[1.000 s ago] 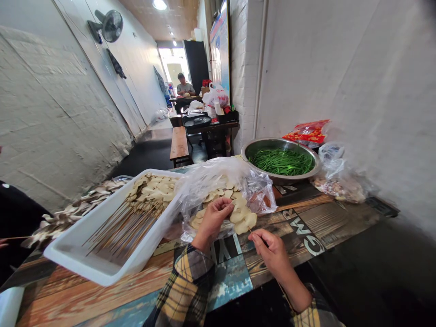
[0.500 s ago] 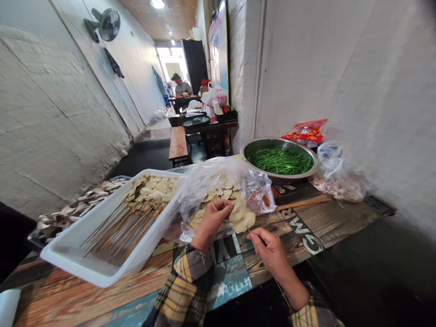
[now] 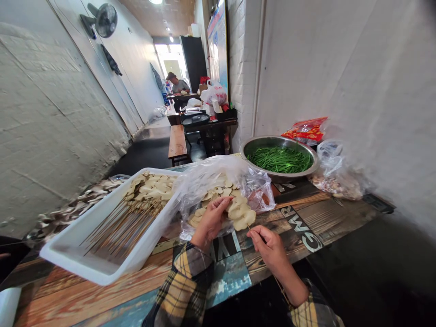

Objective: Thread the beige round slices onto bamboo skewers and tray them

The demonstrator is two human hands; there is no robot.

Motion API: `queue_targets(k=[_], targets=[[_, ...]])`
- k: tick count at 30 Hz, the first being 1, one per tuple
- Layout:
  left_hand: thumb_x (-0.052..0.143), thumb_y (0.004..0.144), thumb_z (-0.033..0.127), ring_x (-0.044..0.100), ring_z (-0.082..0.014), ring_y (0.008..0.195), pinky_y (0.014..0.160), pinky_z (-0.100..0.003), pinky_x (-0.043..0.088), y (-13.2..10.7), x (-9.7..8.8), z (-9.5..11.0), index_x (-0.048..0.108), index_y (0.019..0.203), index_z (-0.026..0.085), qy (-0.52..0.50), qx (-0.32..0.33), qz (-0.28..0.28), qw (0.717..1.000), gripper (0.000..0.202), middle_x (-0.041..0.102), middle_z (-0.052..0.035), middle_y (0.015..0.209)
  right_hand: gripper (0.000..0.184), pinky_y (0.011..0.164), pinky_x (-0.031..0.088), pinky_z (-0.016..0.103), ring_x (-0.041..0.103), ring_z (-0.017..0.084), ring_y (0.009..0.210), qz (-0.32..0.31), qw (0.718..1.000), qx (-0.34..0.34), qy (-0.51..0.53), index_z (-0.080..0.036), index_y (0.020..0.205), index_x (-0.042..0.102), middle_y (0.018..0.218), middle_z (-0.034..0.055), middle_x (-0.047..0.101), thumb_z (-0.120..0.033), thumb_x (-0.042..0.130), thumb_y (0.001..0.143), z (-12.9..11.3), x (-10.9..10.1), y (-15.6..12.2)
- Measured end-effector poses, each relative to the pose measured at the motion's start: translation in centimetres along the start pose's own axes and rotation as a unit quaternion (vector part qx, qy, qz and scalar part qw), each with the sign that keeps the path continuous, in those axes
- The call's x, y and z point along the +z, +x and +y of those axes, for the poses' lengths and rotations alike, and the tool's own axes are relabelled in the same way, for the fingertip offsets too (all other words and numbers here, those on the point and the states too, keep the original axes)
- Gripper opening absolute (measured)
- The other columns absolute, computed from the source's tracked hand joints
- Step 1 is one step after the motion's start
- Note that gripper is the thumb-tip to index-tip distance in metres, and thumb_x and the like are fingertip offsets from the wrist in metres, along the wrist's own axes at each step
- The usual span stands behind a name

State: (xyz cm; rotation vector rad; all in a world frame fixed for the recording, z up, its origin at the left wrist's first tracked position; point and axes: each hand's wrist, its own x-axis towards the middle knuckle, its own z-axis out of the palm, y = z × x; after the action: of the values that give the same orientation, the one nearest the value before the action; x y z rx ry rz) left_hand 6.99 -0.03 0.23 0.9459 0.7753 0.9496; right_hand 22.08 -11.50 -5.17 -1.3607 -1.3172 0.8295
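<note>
My left hand [image 3: 211, 218] reaches into a clear plastic bag [image 3: 218, 177] of pale round slices [image 3: 240, 213], its fingers curled and pinched on one slice. Just to its right, my right hand [image 3: 267, 247] is closed on a thin bamboo skewer [image 3: 250, 228] whose tip points up toward the slices. Both hands rest over the painted wooden table [image 3: 306, 222]. Left of the bag stands a white tray [image 3: 102, 254] holding several skewers threaded with the same slices [image 3: 150, 190].
A steel bowl of green stems [image 3: 279, 159] sits behind the bag, with a red packet [image 3: 306, 129] and another plastic bag [image 3: 335, 175] by the wall. Mushrooms [image 3: 81, 202] lie left of the tray. A person [image 3: 177, 84] sits at a far table beyond a bench [image 3: 177, 141].
My hands have hardly moved; the left fingers have shifted slightly among the slices. The dark shape at the left edge has dropped mostly out of view. The far person has turned.
</note>
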Motion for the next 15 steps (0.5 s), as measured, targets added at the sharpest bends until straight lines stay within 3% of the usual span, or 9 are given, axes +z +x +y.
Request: queue_targets(k=[6,15], targets=[[0.082,0.059,0.045,0.041,-0.0066,0.055,0.052,-0.020,0.030,0.0,0.0,-0.2,0.067,0.069,0.013,0.050,0.014,0.006,0.999,0.037,0.053,0.0031,0.061,0.033,0.052,0.034,0.024,0.047,0.012,0.049,0.003,1.000,-0.004,-0.019,-0.015,0.081,0.067,0.052,-0.0037,0.049,-0.039,0.047,0.092,-0.5,0.0,0.0],[0.079,0.064,0.044,0.036,-0.0067,0.056,0.052,-0.020,0.026,0.1,-0.2,-0.3,0.064,0.064,0.013,0.133,0.072,0.010,0.988,0.035,0.049,0.0035,0.059,0.032,0.053,0.035,0.024,0.048,0.012,0.051,0.004,0.999,-0.009,-0.037,-0.015,0.078,0.067,0.053,-0.0030,0.051,-0.038,0.047,0.091,-1.0,-0.1,0.0]])
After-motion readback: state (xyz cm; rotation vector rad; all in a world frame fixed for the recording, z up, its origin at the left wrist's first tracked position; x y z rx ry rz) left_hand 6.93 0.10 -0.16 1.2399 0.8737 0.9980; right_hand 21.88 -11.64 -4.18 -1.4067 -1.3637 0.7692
